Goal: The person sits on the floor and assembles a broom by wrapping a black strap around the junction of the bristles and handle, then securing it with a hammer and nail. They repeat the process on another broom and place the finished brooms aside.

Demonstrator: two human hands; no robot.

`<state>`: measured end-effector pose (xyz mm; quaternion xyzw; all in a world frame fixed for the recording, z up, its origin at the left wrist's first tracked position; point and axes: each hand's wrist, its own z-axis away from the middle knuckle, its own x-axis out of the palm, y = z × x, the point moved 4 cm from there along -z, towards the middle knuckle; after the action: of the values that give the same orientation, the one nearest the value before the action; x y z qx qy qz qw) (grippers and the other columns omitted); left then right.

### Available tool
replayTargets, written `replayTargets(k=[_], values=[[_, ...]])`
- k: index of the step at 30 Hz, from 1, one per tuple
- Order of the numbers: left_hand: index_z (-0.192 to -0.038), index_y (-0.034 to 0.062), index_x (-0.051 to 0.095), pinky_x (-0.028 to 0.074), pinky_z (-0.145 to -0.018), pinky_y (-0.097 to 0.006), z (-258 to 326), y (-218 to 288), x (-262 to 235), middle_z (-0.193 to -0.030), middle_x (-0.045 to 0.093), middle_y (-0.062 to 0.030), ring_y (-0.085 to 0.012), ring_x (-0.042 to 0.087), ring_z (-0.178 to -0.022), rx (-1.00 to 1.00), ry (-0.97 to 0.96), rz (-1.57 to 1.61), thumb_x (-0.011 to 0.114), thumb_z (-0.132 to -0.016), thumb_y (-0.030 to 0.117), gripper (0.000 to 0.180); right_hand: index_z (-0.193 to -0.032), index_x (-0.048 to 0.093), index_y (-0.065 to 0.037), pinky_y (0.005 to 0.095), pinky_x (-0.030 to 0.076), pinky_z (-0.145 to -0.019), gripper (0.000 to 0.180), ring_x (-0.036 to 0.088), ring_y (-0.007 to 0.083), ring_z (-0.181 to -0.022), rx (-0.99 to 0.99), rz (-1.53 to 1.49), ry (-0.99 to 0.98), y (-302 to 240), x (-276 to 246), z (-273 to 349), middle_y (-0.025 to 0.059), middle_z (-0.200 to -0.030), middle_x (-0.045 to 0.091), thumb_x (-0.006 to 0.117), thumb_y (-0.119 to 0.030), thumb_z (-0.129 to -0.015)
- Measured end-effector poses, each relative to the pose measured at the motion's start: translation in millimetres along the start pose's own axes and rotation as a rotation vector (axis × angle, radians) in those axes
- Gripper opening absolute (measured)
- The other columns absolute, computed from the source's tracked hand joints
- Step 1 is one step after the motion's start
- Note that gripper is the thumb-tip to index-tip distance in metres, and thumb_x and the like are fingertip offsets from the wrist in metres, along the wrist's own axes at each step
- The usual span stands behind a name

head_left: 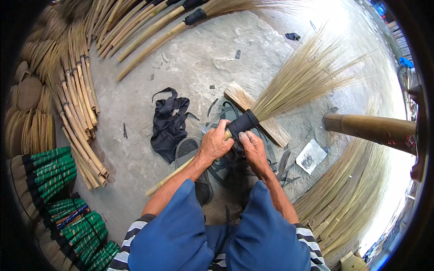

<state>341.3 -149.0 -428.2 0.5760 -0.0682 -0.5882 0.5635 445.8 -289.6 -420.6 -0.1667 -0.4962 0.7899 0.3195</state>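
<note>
A grass broom (296, 83) lies slantwise before me, its bristles fanned toward the far right. Black wrapping (243, 124) binds the bristles to a pale bamboo handle (168, 177), which runs back under my left forearm. My left hand (215, 144) is closed around the handle just below the wrapping. Against the wrapping's near edge, my right hand (254, 150) is closed, thumb pressed on the black band. Its fingertips are partly hidden. Beneath the wrapped neck lies a wooden block (237, 95), with dark straps and strips around it.
Black cloth (169, 126) and a sandal (187, 147) lie left of my hands. A blade-like piece (284, 161) and white sheet (312, 156) lie right. Bamboo-handled brooms (77, 99) and green-handled ones (52, 169) line the left. A bamboo post (366, 128) and loose grass (346, 194) are right.
</note>
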Motion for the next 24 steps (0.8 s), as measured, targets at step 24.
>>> replayTargets(k=[24], values=[[-0.099, -0.0045, 0.068, 0.055, -0.052, -0.048, -31, -8, 9, -0.068, 0.068, -0.0203, -0.0351, 0.069, -0.052, 0.199, 0.332, -0.006, 0.036, -0.119, 0.058, 0.073, -0.087, 0.054, 0.003, 0.0414, 0.045, -0.068, 0.041, 0.046, 0.0168, -0.072, -0.159, 0.296, 0.007, -3, 1, -15, 0.0125, -0.074, 0.045, 0.067, -0.029, -0.11]])
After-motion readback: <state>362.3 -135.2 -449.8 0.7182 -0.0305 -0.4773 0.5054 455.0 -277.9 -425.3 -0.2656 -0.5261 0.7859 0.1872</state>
